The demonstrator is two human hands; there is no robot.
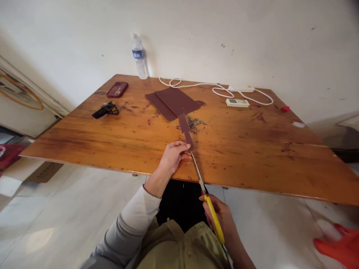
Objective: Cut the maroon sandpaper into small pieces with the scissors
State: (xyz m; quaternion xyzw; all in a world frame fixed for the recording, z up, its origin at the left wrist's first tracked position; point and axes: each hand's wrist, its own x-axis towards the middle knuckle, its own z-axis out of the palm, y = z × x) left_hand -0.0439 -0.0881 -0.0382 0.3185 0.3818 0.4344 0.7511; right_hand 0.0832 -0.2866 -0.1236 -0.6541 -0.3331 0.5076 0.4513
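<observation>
Between its thumb and fingers, my left hand (pixel 175 156) pinches the near end of a narrow dark-red strip (pixel 184 125), which looks like sandpaper or stiff paper. Yellow-handled scissors (pixel 213 218) are gripped in my right hand (pixel 224 216) at the table's front edge. Their blades point away from me, and the tips meet the strip's near end beside my left fingertips. Whether the blades are parted is hard to make out. Beyond the strip lie larger dark-red sheets (pixel 176 101), partly overlapping. A small heap of scraps (pixel 196 124) sits just right of the strip.
On the wooden table (pixel 252 157) a water bottle (pixel 139 59) stands against the wall. At left lie a dark-red phone (pixel 117 89) and a black hair clip (pixel 105 110). A white cable (pixel 193 85), a power strip (pixel 241 89) and a remote control (pixel 237 102) are at the back right.
</observation>
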